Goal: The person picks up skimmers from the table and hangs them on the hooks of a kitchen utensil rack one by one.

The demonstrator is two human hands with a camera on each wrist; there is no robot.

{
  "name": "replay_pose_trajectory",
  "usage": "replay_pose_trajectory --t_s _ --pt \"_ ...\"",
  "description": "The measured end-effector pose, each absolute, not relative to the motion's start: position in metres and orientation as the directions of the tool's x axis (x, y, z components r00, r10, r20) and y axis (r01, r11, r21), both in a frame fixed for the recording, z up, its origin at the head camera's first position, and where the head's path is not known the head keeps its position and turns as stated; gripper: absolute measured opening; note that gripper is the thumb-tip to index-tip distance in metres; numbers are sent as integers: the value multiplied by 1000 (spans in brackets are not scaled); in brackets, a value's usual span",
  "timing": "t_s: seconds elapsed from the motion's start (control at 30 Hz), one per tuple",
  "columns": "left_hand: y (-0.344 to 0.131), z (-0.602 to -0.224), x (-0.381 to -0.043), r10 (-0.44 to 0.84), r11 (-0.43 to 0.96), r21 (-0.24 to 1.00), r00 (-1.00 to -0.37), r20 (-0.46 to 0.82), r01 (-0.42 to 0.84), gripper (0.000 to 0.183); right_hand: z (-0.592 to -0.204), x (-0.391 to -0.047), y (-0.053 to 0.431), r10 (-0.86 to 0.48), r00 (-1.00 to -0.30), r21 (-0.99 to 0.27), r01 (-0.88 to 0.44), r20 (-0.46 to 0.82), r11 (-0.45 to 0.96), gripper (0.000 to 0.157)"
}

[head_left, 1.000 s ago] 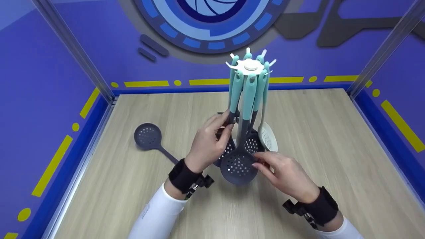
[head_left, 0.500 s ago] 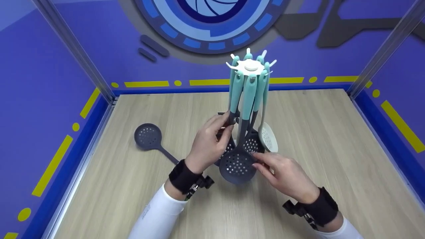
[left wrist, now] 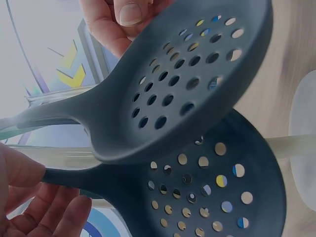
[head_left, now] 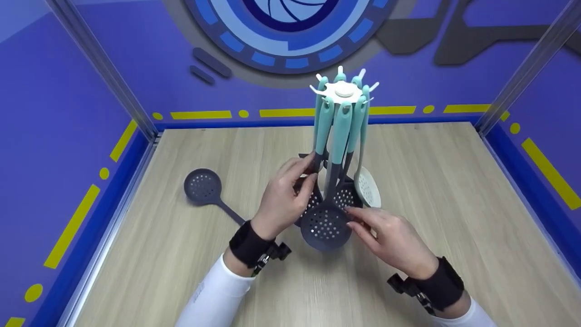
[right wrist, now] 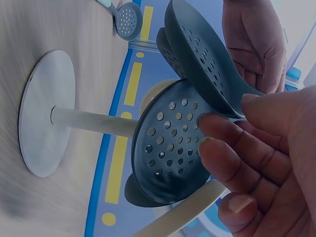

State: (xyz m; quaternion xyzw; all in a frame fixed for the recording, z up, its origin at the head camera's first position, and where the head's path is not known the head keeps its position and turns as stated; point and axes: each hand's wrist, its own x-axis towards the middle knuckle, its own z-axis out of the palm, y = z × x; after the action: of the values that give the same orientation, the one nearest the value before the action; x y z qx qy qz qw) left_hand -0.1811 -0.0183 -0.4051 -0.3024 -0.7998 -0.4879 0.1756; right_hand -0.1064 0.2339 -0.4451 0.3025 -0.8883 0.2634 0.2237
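A white utensil stand point(head_left: 343, 92) holds several hanging utensils with teal handles. Thumb and fingers of my left hand point(head_left: 285, 195) pinch the dark neck of a slotted utensil with a perforated head point(left wrist: 197, 197) on the stand's left side. My right hand point(head_left: 392, 236) pinches the right edge of the front skimmer point(head_left: 326, 227), whose round dark bowl has many holes. This skimmer's teal handle point(head_left: 342, 131) hangs from a hook at the front. Behind these are a dark perforated head point(head_left: 344, 195) and a pale slotted utensil point(head_left: 367, 187).
Another dark skimmer point(head_left: 202, 187) lies on the wooden table point(head_left: 431, 181) to the left, its handle partly behind my left wrist. The stand's round white base point(right wrist: 47, 113) shows in the right wrist view. Blue-purple panels point(head_left: 54, 136) enclose the table at the back and sides.
The front skimmer's bowl has shifted very slightly upward. Both hands keep their holds almost in place.
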Motion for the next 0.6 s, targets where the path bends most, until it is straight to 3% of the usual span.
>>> replay_pose_trajectory --t_s 0.33,0.6 --pt "-32 -411 -181 296 362 681 -771 564 637 47 -444 -106 235 -412 -710 -324 -656 571 681 33" --pt "-55 -421 -183 259 403 719 -824 504 567 45 -445 -106 236 -410 -711 -332 -657 571 677 31"
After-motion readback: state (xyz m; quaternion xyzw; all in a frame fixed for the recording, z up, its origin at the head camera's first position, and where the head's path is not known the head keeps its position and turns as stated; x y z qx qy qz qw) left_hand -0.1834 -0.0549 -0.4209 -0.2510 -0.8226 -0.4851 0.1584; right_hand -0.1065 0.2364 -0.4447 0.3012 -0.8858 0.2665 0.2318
